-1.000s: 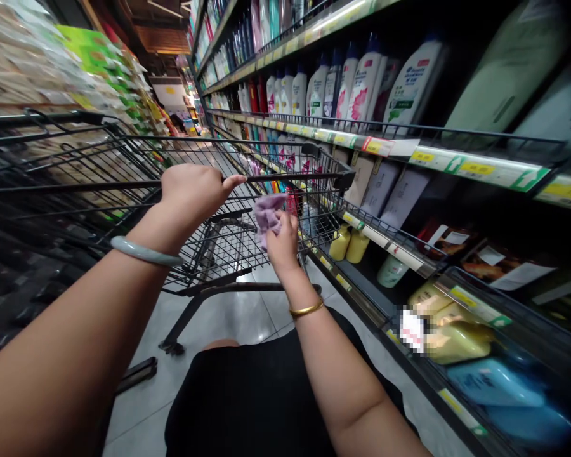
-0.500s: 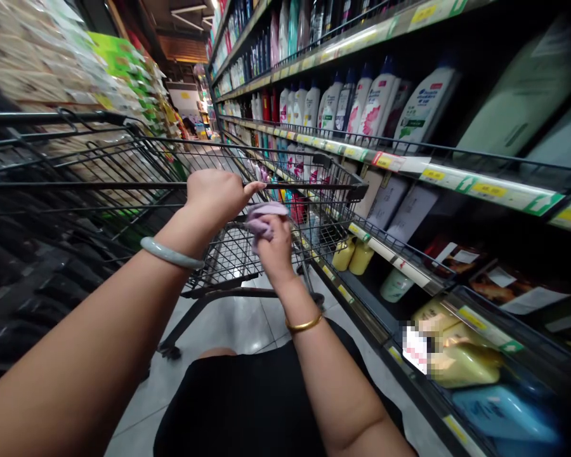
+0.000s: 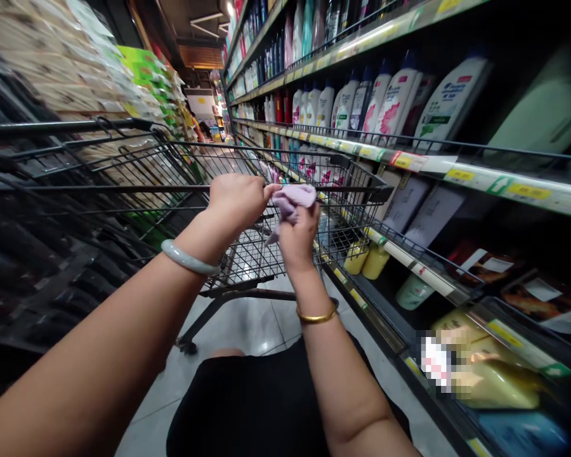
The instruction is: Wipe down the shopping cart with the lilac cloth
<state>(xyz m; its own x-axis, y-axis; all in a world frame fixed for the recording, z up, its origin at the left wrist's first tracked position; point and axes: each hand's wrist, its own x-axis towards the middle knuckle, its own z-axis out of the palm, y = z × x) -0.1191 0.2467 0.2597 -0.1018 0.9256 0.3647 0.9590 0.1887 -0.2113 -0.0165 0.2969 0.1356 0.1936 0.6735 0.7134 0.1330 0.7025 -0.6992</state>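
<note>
One purple cloth [image 3: 292,198] is sitting bunched in my right hand [image 3: 299,235], just beside my left hand [image 3: 235,200], which is gripping the bar [image 3: 181,188] of a shopping cart [image 3: 254,260] near shelved bottles [image 3: 396,105].

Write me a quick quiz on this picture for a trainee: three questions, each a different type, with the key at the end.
1. Multiple choice: what is the right hand holding?
A) a bottle
B) a lilac cloth
C) a box

2. True or false: the left hand is gripping a bottle.

3. Fill in the blank: the bangle worn above the right hand is ____ in colour.

Key:
1. B
2. False; the left hand is closed around the cart bar.
3. gold
</note>
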